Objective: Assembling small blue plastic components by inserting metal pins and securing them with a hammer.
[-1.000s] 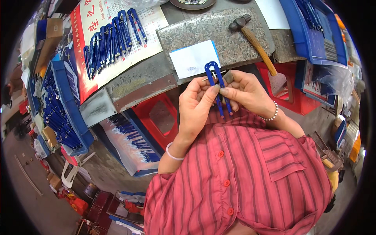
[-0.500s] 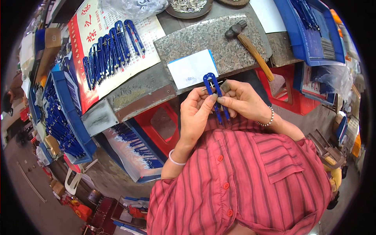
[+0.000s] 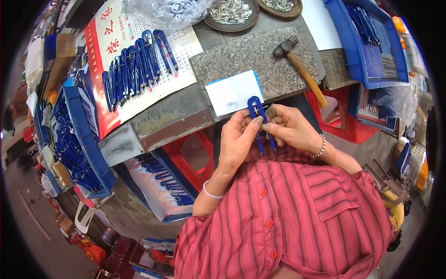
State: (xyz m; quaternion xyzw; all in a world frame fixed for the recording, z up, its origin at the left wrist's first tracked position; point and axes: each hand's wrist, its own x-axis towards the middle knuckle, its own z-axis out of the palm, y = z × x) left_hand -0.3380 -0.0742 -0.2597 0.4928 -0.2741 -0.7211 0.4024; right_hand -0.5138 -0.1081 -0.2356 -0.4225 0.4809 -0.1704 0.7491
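Note:
Between my two hands is a blue U-shaped bow compass point(image 3: 254, 101), its rounded end pointing away from me and its two legs toward my shirt. A thin metal rod crosses it between the arms. My left hand point(image 3: 238, 142) pinches the left side, thumb laid on top. From the other side my right hand point(image 3: 290, 128) grips it, its thumb meeting the left one, with fingertips near a small dark piece at the rod's right end. Just beyond lies a white card point(image 3: 234, 90) with a blue edge, on a speckled stone slab point(image 3: 223, 60).
A hammer point(image 3: 304, 74) rests on the slab's right part. Bowls of small metal parts point(image 3: 231, 13) stand at the back. Several blue compasses point(image 3: 137, 69) lie in a row on a printed sheet. Blue trays point(image 3: 100, 153) flank the bench, and red stools point(image 3: 346, 123) sit beneath.
The whole view has shifted slightly, so the bench and hands appear lower. Both hands keep hold of the compass, and its arms look a little closer together.

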